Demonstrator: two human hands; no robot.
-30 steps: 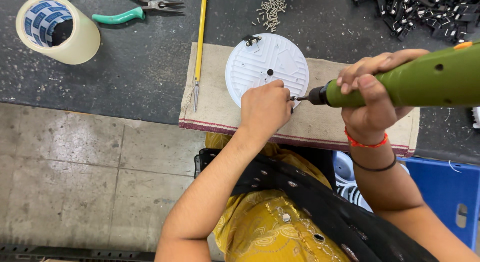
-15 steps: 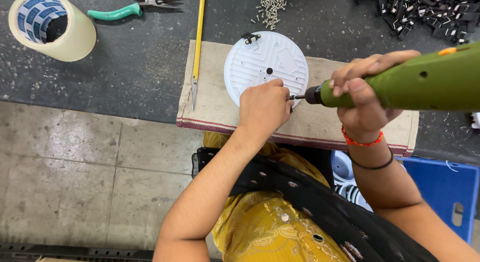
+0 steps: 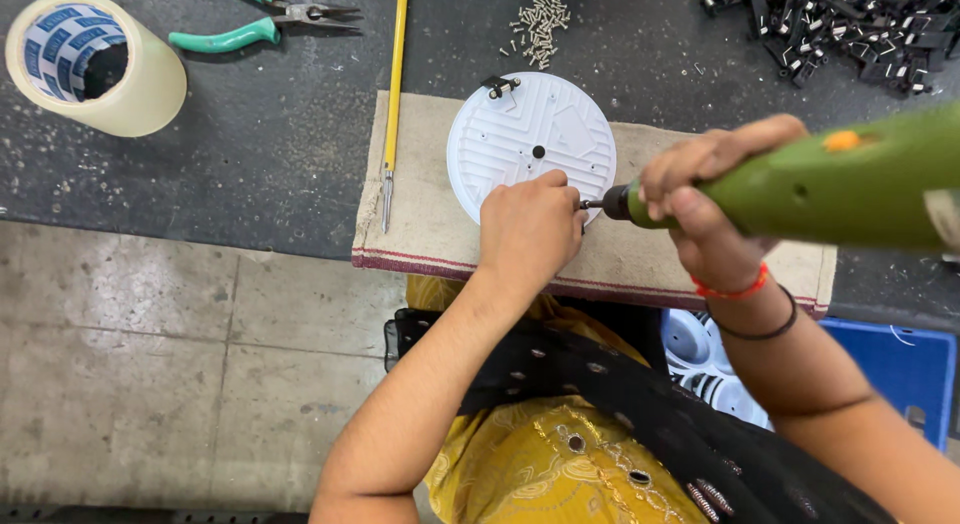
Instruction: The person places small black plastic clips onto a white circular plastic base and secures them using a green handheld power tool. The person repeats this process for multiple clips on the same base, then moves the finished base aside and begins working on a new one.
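Two hands work close: the left hand (image 3: 530,229) pinches the white round plate (image 3: 530,134) edge, and the right hand (image 3: 705,199) grips the green driver (image 3: 830,189) lying sideways, tip pointing left.

Round plate (image 3: 530,134) on cloth mat (image 3: 430,214), tape roll (image 3: 95,62) far left

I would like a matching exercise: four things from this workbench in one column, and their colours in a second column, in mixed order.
Things:
1. power screwdriver in the right hand
2. round disc under the left hand
3. bin
4. long screwdriver, its handle

Colours:
A. white
B. yellow
C. green
D. blue

Pairs: 1-C, 2-A, 3-D, 4-B
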